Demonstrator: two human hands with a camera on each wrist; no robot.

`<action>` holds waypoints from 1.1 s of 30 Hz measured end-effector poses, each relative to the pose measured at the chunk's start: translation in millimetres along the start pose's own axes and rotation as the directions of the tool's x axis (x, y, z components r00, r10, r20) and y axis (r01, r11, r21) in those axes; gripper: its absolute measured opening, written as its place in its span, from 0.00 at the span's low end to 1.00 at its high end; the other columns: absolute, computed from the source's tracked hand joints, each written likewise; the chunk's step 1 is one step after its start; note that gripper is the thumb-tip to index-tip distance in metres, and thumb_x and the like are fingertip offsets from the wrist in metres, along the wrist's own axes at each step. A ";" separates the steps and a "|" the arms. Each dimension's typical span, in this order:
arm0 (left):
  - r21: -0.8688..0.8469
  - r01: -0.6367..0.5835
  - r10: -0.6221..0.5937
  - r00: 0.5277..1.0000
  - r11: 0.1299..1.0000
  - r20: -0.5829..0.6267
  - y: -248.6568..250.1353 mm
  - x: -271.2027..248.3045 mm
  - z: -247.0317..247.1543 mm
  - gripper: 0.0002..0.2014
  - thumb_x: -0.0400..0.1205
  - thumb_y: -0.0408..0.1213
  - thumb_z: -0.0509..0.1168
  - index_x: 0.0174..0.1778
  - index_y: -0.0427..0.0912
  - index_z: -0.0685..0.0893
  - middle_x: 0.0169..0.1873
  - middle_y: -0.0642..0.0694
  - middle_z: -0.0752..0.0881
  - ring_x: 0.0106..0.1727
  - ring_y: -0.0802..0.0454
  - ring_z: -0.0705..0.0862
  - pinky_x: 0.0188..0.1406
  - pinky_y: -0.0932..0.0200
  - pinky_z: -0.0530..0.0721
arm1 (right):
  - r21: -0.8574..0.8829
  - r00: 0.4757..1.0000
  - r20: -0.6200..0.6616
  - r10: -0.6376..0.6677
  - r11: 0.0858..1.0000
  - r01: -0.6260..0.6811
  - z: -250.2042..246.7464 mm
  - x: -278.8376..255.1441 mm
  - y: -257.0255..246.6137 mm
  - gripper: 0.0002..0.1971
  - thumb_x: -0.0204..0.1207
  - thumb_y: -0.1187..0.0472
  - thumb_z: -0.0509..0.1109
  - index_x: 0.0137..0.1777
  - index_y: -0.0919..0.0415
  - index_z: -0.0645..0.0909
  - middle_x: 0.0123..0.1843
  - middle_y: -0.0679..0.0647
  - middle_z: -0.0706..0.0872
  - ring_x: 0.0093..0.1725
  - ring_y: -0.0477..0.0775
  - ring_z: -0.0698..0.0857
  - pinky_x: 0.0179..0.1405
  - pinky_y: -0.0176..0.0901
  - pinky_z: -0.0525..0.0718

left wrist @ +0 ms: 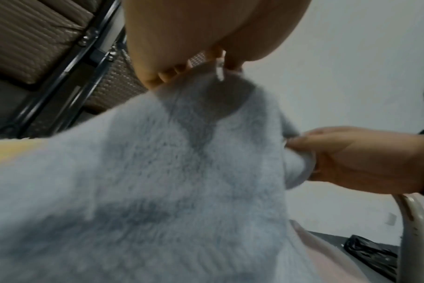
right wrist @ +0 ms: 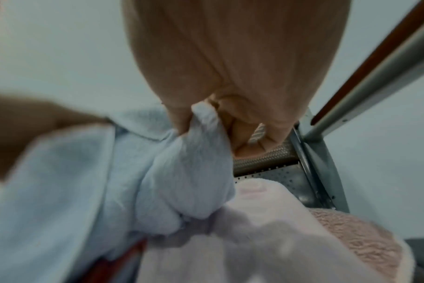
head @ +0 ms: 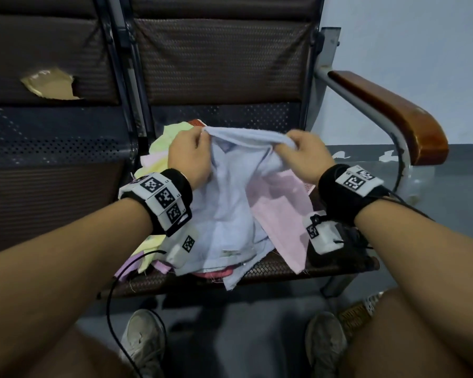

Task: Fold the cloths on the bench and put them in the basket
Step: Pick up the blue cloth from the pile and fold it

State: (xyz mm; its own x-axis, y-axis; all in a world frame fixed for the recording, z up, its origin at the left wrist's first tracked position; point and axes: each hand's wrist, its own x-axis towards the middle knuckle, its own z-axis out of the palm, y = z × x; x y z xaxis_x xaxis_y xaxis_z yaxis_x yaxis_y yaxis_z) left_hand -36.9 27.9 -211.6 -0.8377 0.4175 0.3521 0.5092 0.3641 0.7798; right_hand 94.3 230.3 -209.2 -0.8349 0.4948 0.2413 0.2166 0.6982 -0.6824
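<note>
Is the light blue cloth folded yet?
Not yet: light blue cloth hangs crumpled between left hand and right hand, bunched along its top edge.

We seem to be in a waiting area or public hall: the bench [head: 271,271] is a row of joined metal-framed seats with perforated steel, woven brown pads and a wooden armrest [head: 393,115]. One seat back pad [head: 49,85] is torn, and behind stands a plain painted wall [head: 421,36] over a grey floor [head: 257,323].
</note>
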 end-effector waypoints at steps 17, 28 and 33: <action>0.047 0.182 -0.182 0.983 0.982 0.001 0.7 7.1 -0.4 0.09 0.81 0.37 0.60 0.54 0.43 0.83 0.51 0.36 0.87 0.50 0.40 0.84 0.50 0.48 0.83 | -0.287 0.995 0.034 -0.097 0.953 0.102 -9.1 -17.1 -7.8 0.06 0.79 0.57 0.69 0.53 0.53 0.80 0.50 0.56 0.84 0.49 0.61 0.83 0.48 0.57 0.82; -0.202 0.279 -0.267 0.960 0.939 0.082 -0.2 4.0 -0.7 0.19 0.76 0.38 0.67 0.17 0.47 0.77 0.16 0.59 0.70 0.24 0.59 0.68 0.26 0.61 0.67 | -0.162 0.982 0.099 -0.161 0.971 0.176 -4.1 -27.0 -15.8 0.11 0.82 0.50 0.70 0.38 0.51 0.85 0.33 0.47 0.86 0.36 0.52 0.82 0.40 0.49 0.81; -0.263 0.320 -0.288 0.945 0.910 0.155 7.3 4.5 2.2 0.12 0.83 0.36 0.61 0.39 0.41 0.89 0.37 0.46 0.86 0.43 0.49 0.81 0.44 0.59 0.81 | -0.117 0.958 0.211 -0.193 0.968 0.221 4.8 -30.7 -18.4 0.26 0.88 0.56 0.61 0.26 0.53 0.63 0.24 0.46 0.64 0.25 0.48 0.64 0.30 0.47 0.64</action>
State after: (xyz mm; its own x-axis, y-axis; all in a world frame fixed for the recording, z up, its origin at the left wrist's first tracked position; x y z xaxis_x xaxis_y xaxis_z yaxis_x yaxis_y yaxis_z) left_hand -36.6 34.3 -205.5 -0.9078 0.4184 0.0281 0.1430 0.2458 0.9587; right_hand 113.6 199.9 -207.4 -0.9485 0.2302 0.2178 0.0845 0.8460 -0.5264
